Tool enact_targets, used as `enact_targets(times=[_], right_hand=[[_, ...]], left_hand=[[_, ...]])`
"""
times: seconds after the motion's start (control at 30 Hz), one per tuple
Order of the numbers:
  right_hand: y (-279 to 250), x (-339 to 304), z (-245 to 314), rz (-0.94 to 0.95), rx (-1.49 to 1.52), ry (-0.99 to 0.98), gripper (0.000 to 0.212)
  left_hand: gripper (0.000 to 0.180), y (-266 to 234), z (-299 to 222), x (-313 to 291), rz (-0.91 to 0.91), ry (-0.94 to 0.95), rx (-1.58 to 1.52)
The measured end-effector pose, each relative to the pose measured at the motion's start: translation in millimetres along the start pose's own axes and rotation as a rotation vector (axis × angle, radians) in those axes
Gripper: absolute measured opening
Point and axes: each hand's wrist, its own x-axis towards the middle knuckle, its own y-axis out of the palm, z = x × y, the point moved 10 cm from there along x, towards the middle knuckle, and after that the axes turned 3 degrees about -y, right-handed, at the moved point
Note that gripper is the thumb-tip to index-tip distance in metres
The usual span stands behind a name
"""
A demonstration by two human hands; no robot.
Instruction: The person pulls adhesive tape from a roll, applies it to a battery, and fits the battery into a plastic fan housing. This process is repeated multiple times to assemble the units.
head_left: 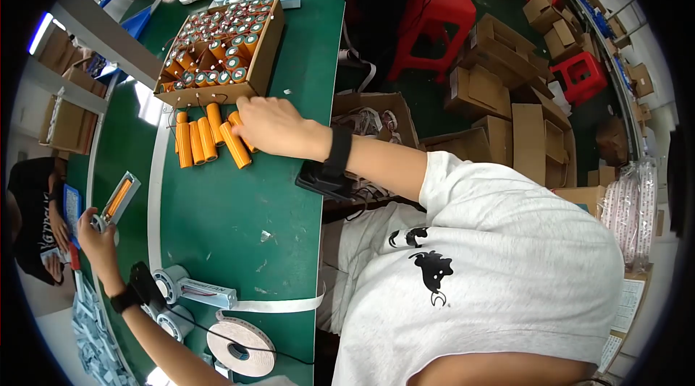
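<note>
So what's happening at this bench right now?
A person in a white shirt works at a green table. One hand rests on a row of orange cylindrical cells lying beside a cardboard box full of upright cells. The other hand, wearing a black wrist strap, touches a narrow metal fixture holding one orange cell at the table's far edge. Tape rolls lie nearby. Other people work at the table's edges.
</note>
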Motion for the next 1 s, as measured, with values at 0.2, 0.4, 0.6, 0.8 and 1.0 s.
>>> enact_targets(times=[0.2, 0.4, 0.6, 0.8, 1.0], right_hand=[[44, 12, -8, 0.373, -0.068, 0.044, 0.017], [8, 0, -8, 0.234, -0.025, 0.041, 0.024], [-17, -41, 33, 0.31, 0.805, -0.201, 0.031], [88, -152, 149, 0.76, 0.709, -0.194, 0.043], [67, -162, 176, 1.029, 1.139, -0.194, 0.023]], left_hand=[[0.051, 64, 41, -24, 0.187, -0.379, 0.353], [0.074, -26, -79, -200, 0.784, -0.712, 0.166], [0.073, 3, -141, -331, 0.286, -0.548, 0.429], [0.063, -30, -163, -346, -0.083, -0.604, 0.319], [0.061, -100, -173, -353, -0.493, -0.566, 0.279]])
